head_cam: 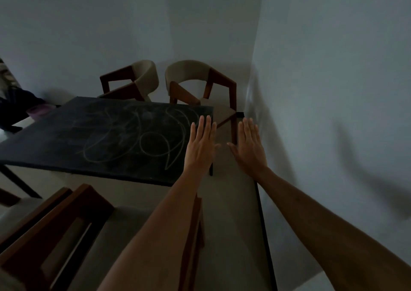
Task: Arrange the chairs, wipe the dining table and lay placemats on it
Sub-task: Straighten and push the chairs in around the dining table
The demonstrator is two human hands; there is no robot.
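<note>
A dark dining table with pale chalk-like swirls on its top fills the left middle. Two chairs with beige curved backs and brown wooden arms stand at its far side: one at the left, one at the right. A brown wooden chair stands at the table's near side, bottom left. My left hand is held flat, fingers straight, over the table's right corner. My right hand is flat too, palm down, in the air over the floor to the right of the table. Neither hand holds anything.
A white wall runs close along the right, with a narrow strip of pale floor between it and the table. Another white wall stands behind the far chairs. Dark cloth and a patterned item lie at the far left edge.
</note>
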